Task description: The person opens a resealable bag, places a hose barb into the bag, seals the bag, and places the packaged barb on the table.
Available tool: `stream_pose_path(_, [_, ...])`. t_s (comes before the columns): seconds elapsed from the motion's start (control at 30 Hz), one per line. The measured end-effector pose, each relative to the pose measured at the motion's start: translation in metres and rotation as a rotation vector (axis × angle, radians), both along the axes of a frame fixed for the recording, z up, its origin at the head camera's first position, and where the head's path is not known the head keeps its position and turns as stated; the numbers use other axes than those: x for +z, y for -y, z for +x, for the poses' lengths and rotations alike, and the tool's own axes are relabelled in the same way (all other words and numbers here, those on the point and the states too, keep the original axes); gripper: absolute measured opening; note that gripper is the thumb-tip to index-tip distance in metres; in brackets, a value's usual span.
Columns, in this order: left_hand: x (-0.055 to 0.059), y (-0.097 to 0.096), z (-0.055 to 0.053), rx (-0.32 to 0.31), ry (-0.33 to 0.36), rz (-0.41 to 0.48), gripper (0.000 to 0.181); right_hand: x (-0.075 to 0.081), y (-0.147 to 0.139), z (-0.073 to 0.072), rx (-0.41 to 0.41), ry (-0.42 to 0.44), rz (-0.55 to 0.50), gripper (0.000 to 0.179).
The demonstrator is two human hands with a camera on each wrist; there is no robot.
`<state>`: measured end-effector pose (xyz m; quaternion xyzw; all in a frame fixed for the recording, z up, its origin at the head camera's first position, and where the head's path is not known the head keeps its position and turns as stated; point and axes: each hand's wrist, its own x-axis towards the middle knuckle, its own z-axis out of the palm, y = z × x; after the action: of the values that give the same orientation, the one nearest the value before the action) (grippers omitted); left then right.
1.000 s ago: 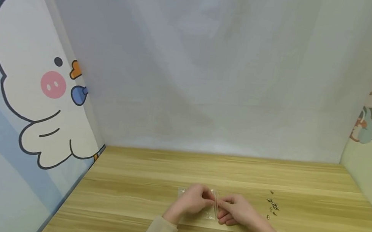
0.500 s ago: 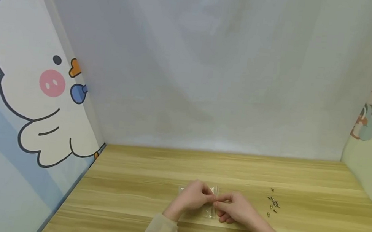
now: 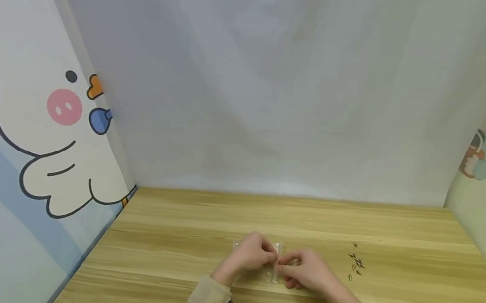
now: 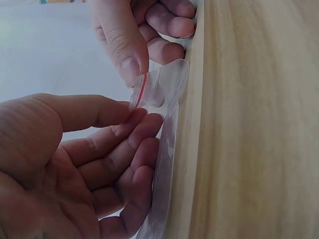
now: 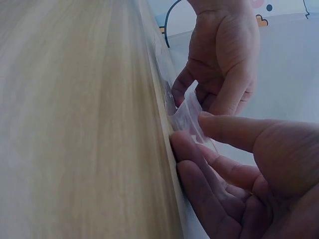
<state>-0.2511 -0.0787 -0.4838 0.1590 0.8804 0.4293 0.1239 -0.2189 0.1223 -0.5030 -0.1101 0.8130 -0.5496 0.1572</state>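
Clear plastic bag (image 3: 273, 276) with a thin red line (image 4: 142, 91) along one end sits at the near middle of the table (image 3: 159, 257), between the two hands, most of it low against the wood and the red-lined end lifted. The left hand (image 3: 251, 253) pinches that end between thumb and forefinger, its other fingers loosely bent beneath. From the other side, the right hand (image 3: 309, 273) pinches the same end, thumb against the film close to the red line, remaining fingers curled below.

Half a second ago the two sets of fingertips seemed to meet in the head view; now a narrow strip of bag shows between them. That suggests each hand has its own hold along the red-lined end, though whether the bag's layers have parted there cannot be told.

Farther out, to the right of the right hand, small metal pieces (image 3: 358, 262) lie loose on the table, most in a cluster and a few just apart; they look undisturbed since the earlier views, so the work remains at the bag. Beyond the table's far edge hangs a pale backdrop (image 3: 277, 85).
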Motion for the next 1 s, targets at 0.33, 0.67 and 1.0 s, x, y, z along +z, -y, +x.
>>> stream_pose_path(0.33, [-0.0003, -0.0013, 0.0016, 0.034, 0.013, 0.014, 0.013, 0.0042, 0.001, 0.0012, 0.021, -0.069, 0.081, 0.03])
stream_pose_path(0.67, [-0.0053, -0.0033, 0.0016, 0.031, 0.022, 0.048, 0.016, 0.002, 0.0014, 0.0015, 0.03, -0.076, 0.083, 0.02])
stream_pose_path(1.0, [-0.0067, -0.0014, 0.0001, 0.008, 0.054, 0.098, 0.018, 0.005, -0.0028, 0.0024, 0.053, -0.024, 0.026, 0.016])
